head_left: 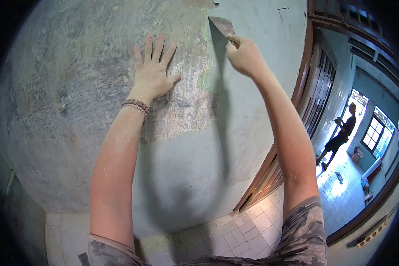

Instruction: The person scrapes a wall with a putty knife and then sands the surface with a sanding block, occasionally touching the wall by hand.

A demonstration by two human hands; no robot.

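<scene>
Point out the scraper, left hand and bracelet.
Scraper (223, 25): head view, on its blade.
Left hand (152, 78): head view, on the back of the hand.
Bracelet (136, 104): head view, on its braided band.

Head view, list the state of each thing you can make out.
Wall: patchy, paint partly gone
Scraper: held, wall contact unclear
Right hand: closed around the scraper
Left hand: open, flat against the wall
Bracelet: worn
Nail: sticking out
Person: standing, silhouetted
Window: bright, opening unclear
</scene>
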